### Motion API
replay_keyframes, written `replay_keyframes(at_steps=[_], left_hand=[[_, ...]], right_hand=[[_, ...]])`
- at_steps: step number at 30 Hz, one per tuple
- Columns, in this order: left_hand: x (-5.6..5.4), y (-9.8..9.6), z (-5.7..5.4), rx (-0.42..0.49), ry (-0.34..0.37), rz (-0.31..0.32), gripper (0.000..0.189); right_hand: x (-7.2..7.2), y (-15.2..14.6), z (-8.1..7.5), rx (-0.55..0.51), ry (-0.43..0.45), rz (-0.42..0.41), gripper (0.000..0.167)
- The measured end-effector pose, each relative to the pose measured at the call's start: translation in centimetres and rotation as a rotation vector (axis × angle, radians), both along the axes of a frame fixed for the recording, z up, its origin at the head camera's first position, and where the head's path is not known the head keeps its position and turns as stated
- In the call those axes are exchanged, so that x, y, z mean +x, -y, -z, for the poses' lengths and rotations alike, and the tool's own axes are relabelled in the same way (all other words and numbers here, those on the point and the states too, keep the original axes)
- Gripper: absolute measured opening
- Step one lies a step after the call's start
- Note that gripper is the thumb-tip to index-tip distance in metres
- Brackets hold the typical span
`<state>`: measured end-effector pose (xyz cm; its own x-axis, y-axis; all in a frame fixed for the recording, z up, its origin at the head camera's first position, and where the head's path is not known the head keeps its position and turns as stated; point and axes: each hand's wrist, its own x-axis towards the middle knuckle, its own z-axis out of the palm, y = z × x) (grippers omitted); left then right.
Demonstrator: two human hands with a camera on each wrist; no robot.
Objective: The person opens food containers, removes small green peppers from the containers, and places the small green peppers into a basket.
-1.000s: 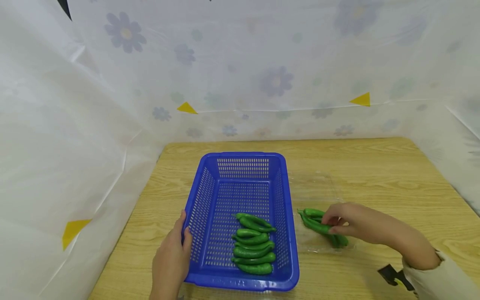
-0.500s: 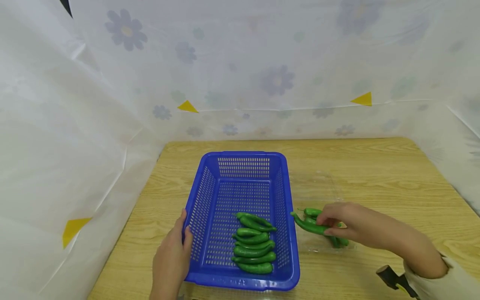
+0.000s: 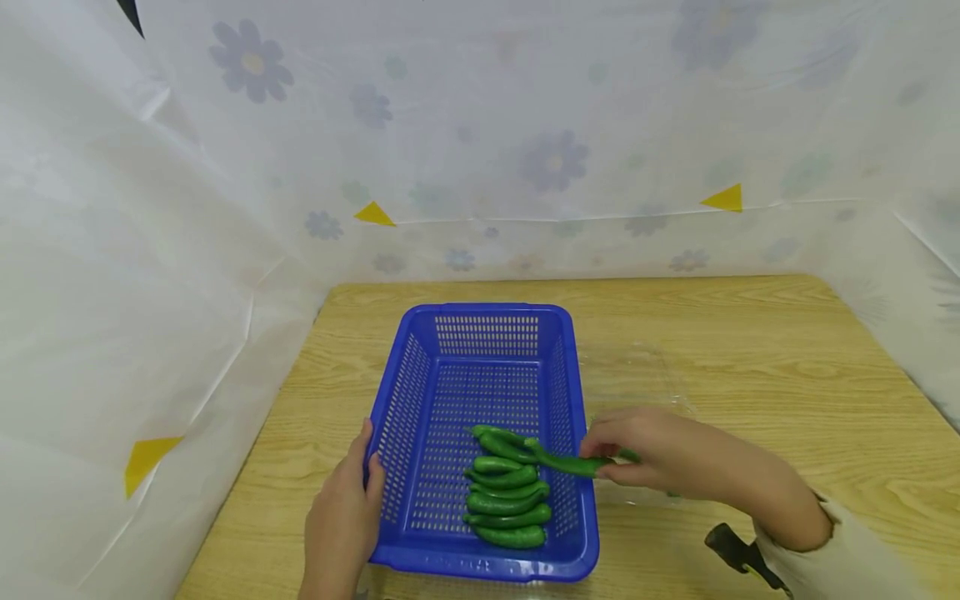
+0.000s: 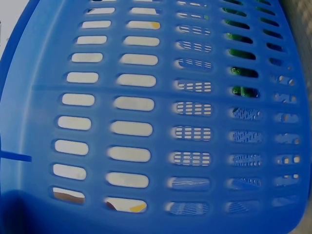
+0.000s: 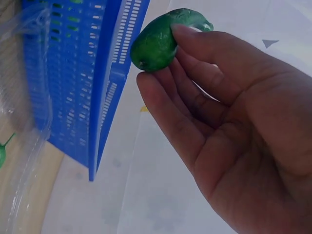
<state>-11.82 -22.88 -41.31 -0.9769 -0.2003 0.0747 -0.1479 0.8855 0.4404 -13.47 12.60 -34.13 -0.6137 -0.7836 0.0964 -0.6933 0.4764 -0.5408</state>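
My right hand [image 3: 648, 450] pinches a green chili pepper [image 3: 564, 462] between thumb and fingertips, over the right rim of a blue plastic basket [image 3: 483, 568]. In the right wrist view the pepper [image 5: 153, 46] points its blunt end at the camera, held up beside the basket [image 5: 100, 97]. My left hand [image 3: 341, 510] grips the basket's left edge. Inside the basket, several green peppers [image 3: 506, 506] lie in a row at the near right. From the left wrist camera, the slotted wall [image 4: 163, 92] fills the picture, with green peppers [image 4: 242, 53] glimpsed through it; the left hand is hardly visible there.
A clear plastic tray [image 3: 630, 371] lies right of the basket, partly behind my right arm. In the right wrist view a green pepper tip [image 5: 2, 155] shows near it. A black-handled object [image 3: 731, 546] sits by the right sleeve. White sheeting [image 3: 480, 125] surrounds the wooden table [image 3: 772, 358].
My right hand has lifted one pepper off the pile on the clear tray and carried it left, over the basket's right rim. The left hand and basket have stayed in place.
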Motion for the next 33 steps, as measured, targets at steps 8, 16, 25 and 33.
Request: replay_keyframes(at_steps=[8, 16, 25, 33], left_hand=[[0.0, 0.0, 0.1, -0.002, -0.006, 0.005, 0.049], [-0.1, 0.0, 0.1, 0.0, 0.016, 0.005, 0.049], [0.0, 0.1, 0.0, 0.0, 0.018, -0.001, 0.049], [0.0, 0.1, 0.1, 0.003, 0.001, 0.003, 0.049]], right_hand=[[-0.2, 2.6, 0.2, 0.009, -0.087, -0.068, 0.012], [-0.3, 3.8, 0.8, 0.037, -0.057, -0.087, 0.013], [0.0, 5.7, 2.1, 0.138, 0.013, -0.111, 0.012], [0.4, 7.1, 3.6, 0.2, 0.03, -0.12, 0.011]])
